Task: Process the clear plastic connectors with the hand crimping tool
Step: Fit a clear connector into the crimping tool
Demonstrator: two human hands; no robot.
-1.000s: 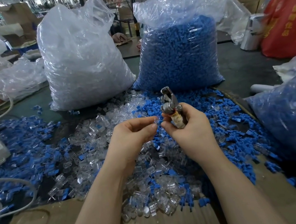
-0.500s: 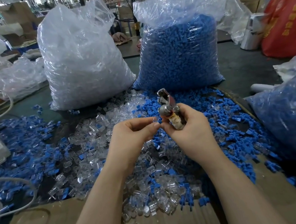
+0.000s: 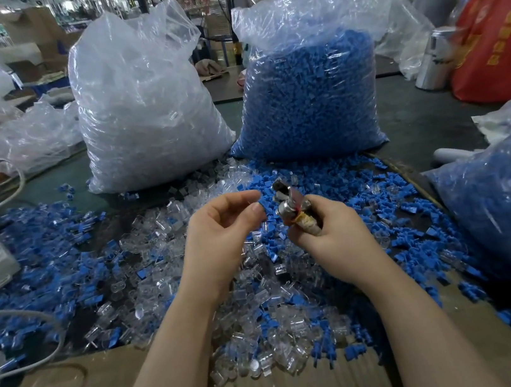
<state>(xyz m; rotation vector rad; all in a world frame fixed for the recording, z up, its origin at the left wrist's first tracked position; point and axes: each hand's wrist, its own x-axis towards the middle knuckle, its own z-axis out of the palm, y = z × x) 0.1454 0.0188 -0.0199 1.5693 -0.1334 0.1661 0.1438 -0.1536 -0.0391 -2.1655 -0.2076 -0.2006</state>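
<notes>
Plastic bags: two upright; right hand (image 3: 329, 232) grips one crimping tool (image 3: 293, 211)

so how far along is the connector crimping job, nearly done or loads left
Loads left, it seems. Done: cannot tell; no finished batch stands apart. In hand: the right hand grips the crimping tool, and the left hand is beside it with curled fingers; whether it pinches a connector is unclear. Left: a heap of loose clear connectors mixed with blue pieces, plus a full bag of clear parts.
</notes>
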